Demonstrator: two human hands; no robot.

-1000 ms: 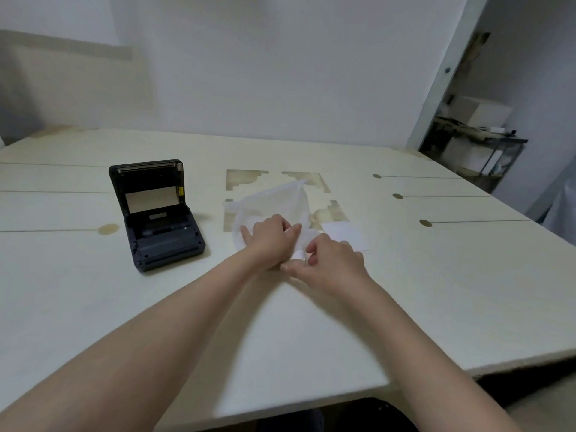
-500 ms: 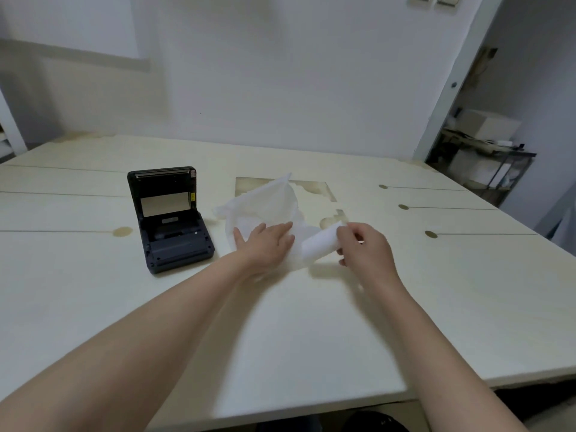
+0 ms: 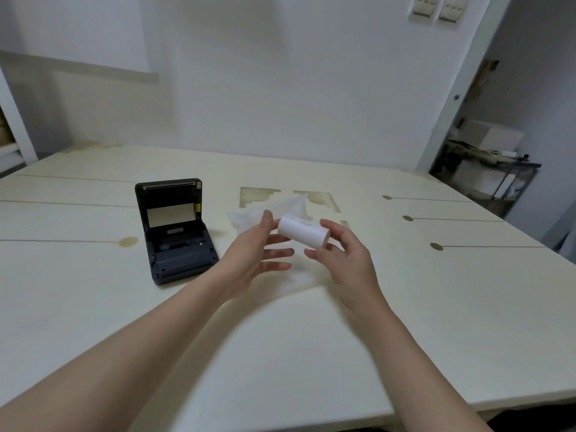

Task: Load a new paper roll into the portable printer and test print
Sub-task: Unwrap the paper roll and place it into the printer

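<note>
A white paper roll (image 3: pixel 301 233) is held in the air above the table, lying sideways between both hands. My right hand (image 3: pixel 344 255) grips its right end with thumb and fingers. My left hand (image 3: pixel 260 251) touches its left end with the thumb, its fingers spread below. The dark portable printer (image 3: pixel 176 235) sits on the table to the left with its lid standing open and its paper bay empty. A crumpled clear plastic wrapper (image 3: pixel 268 213) lies on the table just behind the hands.
The pale wooden table (image 3: pixel 405 307) has brown inlaid patches and dark lines. Its front edge runs near my forearms. A shelf with boxes (image 3: pixel 486 163) stands at the right beyond the table. A white wall is behind.
The right hand has drawn the roll out of the wrapper and lifted it. The left hand left the wrapper and rose to meet the roll. The wrapper stays on the table.
</note>
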